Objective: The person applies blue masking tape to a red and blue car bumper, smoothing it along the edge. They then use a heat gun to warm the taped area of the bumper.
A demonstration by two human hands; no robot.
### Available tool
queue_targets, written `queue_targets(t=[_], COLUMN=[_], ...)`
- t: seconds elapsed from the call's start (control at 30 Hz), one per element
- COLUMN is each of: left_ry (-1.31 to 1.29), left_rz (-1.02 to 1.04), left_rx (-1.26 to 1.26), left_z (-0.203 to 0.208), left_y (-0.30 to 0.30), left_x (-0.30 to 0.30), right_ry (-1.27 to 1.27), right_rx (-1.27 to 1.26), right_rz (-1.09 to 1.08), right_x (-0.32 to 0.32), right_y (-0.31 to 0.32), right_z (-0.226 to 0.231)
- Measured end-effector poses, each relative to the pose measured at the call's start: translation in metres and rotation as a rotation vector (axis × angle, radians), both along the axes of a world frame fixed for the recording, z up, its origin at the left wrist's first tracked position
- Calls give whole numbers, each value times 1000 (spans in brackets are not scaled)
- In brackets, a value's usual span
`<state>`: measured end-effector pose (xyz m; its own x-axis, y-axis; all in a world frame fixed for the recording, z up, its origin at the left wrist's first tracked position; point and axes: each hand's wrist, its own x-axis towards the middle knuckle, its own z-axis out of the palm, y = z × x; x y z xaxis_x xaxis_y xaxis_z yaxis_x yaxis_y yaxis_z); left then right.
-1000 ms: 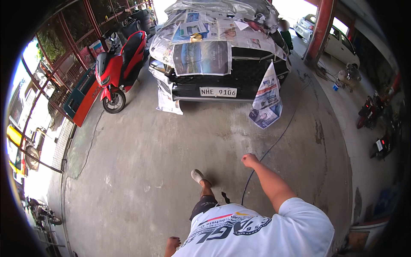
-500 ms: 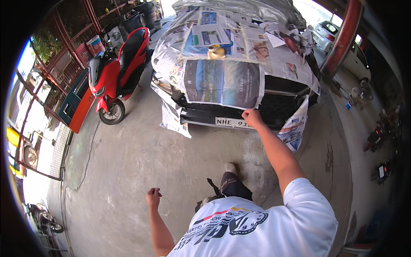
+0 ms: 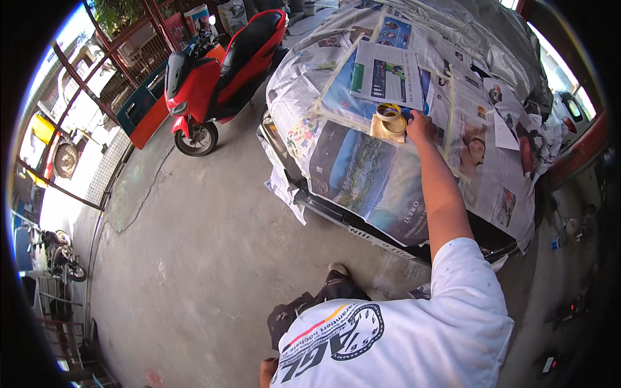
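Note:
My right hand reaches over the front of a paper-covered car, its fingers curled at the right side of a masking tape roll. The tape is tan with a yellow inner rim. A small blue patch shows by the fingertips; whether I hold it is unclear. Beneath lie newspaper sheets taped together over the hood. Low in the picture, my left hand is mostly hidden by my white shirt, and its fingers cannot be made out.
Dark bumper and number plate show below the paper's front edge. Left of the car stands a red scooter, near an orange and teal panel leaning by the mesh fence. Silver sheeting covers the car farther back. Concrete floor spreads in front.
My right hand has risen from near the bumper to the tape roll on the hood. My left hand has drawn back toward my shirt. The view has turned and moved closer to the car.

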<state>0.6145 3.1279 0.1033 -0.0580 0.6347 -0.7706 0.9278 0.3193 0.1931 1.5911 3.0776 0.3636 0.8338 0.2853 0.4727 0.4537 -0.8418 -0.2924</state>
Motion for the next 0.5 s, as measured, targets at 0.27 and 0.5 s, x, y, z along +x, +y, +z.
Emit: queue_targets(t=[0.27,0.5], left_ry=[-137,-426], left_rz=[52,320], left_rx=[-147,158], left_z=[-4,48], left_y=[-38,82], left_x=[12,116], right_ry=[-189,512], right_rx=[-387,640], right_rz=[85,144], right_x=[33,25], right_y=[-35,-77], right_z=[6,86])
